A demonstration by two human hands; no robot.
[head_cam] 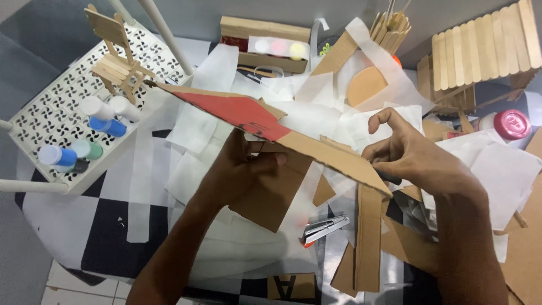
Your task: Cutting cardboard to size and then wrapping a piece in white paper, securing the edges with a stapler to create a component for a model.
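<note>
Two hands work over a cluttered floor of paper scraps and cardboard offcuts. Nearest the camera lies a metal stapler (324, 228) on the white paper, just beside an upright brown cardboard strip (368, 237). Above that, the left hand (240, 169) sits under a long cardboard piece (271, 127) — painted red at one end, bare brown at the other — with its fingers curled up against the underside, gripping it. The right hand (415, 155) pinches the brown end of the same piece, thumb and fingers closed on its edge, index finger arched up and free. The piece hangs tilted in the air between both hands, red end pointing up-left. Further off on the left, a white perforated shelf (51, 113) carries small paint bottles (104, 116) and a little chair of wooden sticks (116, 51). Far right — a panel of flat wooden sticks (485, 42), with a red-capped bottle (508, 124) below it.
</note>
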